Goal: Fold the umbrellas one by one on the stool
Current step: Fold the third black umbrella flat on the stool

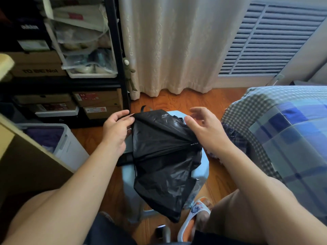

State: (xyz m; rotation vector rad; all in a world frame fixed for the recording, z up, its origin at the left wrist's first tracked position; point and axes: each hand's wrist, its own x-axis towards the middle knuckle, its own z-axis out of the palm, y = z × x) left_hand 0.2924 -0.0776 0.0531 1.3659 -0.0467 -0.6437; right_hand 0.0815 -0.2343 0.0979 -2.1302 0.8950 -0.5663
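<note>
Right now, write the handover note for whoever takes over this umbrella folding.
Left hand: its fingers pinch a far corner of the black umbrella canopy.
Right hand: open, hovering over the canopy near its hub, gripping nothing.
Black umbrella: lies loose and crumpled across the pale blue stool, one edge hanging off the near side.
Second umbrella: dark plaid fabric shows beside the stool, against the bed.
Done: canopy collapsed.
Left: smooth the panels, wrap, fasten, then do the plaid one.

The black umbrella (164, 156) covers most of the pale blue stool (203, 167), so its seat barely shows. Box labels on the shelf (113, 50) are too blurry to read, and the bed (292, 131) runs off the right edge.
</note>
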